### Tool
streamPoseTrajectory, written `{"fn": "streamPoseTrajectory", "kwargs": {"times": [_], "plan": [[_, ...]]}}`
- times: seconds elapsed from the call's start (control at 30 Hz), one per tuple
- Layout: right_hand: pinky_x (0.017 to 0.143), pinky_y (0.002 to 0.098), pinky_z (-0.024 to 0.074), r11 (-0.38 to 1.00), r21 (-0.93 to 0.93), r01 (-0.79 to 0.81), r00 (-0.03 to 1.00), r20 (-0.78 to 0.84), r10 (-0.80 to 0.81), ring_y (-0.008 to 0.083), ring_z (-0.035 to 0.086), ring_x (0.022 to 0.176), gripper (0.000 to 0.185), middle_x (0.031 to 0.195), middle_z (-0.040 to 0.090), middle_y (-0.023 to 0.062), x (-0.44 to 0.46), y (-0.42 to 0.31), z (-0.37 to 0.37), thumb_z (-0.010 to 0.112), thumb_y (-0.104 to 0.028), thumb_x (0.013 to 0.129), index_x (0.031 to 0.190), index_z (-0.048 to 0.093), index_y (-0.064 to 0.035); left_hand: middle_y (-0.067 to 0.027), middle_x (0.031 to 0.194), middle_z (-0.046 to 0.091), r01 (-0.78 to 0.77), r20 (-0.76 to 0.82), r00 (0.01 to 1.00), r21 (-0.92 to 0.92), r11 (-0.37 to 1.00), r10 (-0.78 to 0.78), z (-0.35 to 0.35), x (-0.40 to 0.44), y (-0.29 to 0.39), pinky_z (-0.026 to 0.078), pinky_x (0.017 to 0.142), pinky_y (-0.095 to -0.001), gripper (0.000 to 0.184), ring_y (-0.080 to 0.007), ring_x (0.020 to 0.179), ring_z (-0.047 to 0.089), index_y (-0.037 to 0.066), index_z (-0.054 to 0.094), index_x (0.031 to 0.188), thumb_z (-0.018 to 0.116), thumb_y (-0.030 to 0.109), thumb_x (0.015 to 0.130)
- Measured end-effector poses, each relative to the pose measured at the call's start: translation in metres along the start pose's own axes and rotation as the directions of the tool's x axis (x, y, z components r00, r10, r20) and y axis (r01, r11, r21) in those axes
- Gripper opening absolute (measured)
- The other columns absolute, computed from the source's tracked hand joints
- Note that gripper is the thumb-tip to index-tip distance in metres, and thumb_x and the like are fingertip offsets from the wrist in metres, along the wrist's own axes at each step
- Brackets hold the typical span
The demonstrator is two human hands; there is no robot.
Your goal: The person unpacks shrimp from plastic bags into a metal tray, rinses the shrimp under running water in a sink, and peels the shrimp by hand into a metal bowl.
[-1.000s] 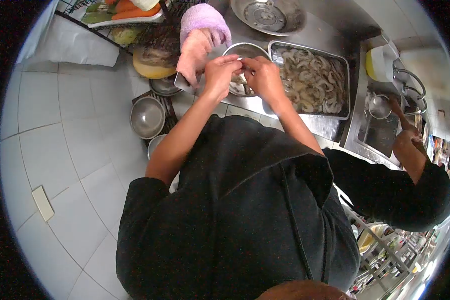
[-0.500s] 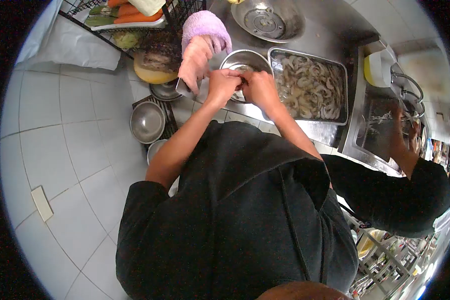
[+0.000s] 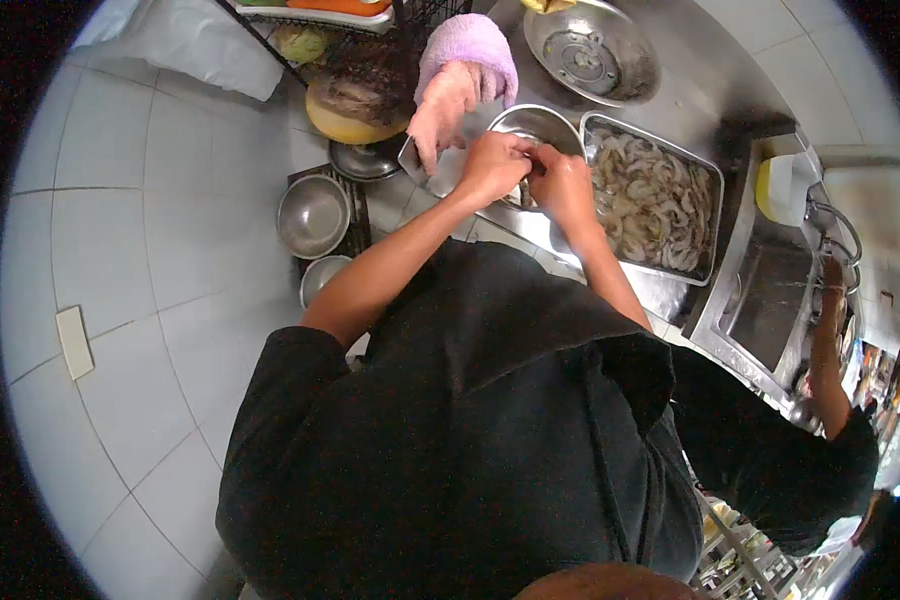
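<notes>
My left hand (image 3: 493, 166) and my right hand (image 3: 564, 186) meet over the near side of a round steel bowl (image 3: 538, 121). Both are closed, their fingertips pinched close together on what looks like a small greyish shrimp, mostly covered by the fingers. Right beside the bowl, a rectangular metal tray (image 3: 720, 200) holds many raw, unpeeled grey shrimp (image 3: 655, 205) in liquid. Inside the bowl, some pale bits show below my fingers, too small to name.
A purple towel (image 3: 467, 50) and a pink cloth (image 3: 444, 115) lie left of the bowl. Behind stands a larger steel basin (image 3: 610, 60). At right are a sink (image 3: 770, 310) and a co-worker's arm (image 3: 828, 350). Metal bowls (image 3: 313, 217) sit low at left, below a vegetable rack (image 3: 350, 20).
The camera view has turned, shifting the counter rightward. My hands stay pinched over the bowl, fingers slightly shifted. The co-worker's arm has moved away from above the sink basin, toward the right.
</notes>
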State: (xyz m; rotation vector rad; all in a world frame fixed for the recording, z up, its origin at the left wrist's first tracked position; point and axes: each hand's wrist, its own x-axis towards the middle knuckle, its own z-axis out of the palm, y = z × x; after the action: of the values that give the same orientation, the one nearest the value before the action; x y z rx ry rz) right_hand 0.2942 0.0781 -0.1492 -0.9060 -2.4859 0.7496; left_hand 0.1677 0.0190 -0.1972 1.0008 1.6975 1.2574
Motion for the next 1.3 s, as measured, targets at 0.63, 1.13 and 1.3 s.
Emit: {"fn": "streamPoseTrajectory", "kwargs": {"times": [0.63, 1.13, 1.3], "plan": [[0.069, 0.039, 0.0512, 0.935, 0.173, -0.31, 0.892, -0.287, 0.349, 0.0326, 0.067, 0.071, 0.02, 0.077, 0.068, 0.0151, 0.014, 0.048, -0.003, 0.062, -0.013, 0.071, 0.088, 0.069, -0.0058, -0.013, 0.087, 0.068, -0.049, -0.03, 0.999, -0.167, 0.985, 0.044, -0.008, -0.015, 0.002, 0.054, 0.067, -0.0265, 0.022, -0.016, 0.075, 0.066, -0.007, 0.063, 0.105, 0.062, 0.0, 0.084], [0.072, 0.034, 0.0514, 0.898, 0.274, -0.345, 0.916, -0.111, 0.386, 0.0264, 0.068, 0.076, 0.02, 0.083, 0.069, 0.0166, -0.021, 0.049, -0.041, 0.065, -0.008, 0.074, 0.093, 0.07, -0.003, -0.0151, 0.093, 0.065, 0.256, 0.102, 0.967, -0.373, 0.892, -0.235, 0.001, 0.001, 0.043, 0.053, 0.074, -0.0275, 0.023, -0.0201, 0.08, 0.066, -0.011, 0.059, 0.104, 0.063, 0.001, 0.084], [0.075, 0.0427, 0.0516, 0.878, -0.036, -0.478, 0.852, -0.261, 0.453, 0.0356, 0.065, 0.08, 0.023, 0.085, 0.068, 0.0174, -0.083, 0.114, -0.06, 0.065, -0.01, 0.068, 0.089, 0.07, -0.0058, -0.0145, 0.093, 0.065, 0.082, 0.017, 0.996, -0.558, 0.825, -0.088, 0.026, 0.061, 0.062, 0.053, 0.072, -0.0264, 0.03, -0.0185, 0.078, 0.065, -0.01, 0.058, 0.108, 0.067, 0.003, 0.082]]}}
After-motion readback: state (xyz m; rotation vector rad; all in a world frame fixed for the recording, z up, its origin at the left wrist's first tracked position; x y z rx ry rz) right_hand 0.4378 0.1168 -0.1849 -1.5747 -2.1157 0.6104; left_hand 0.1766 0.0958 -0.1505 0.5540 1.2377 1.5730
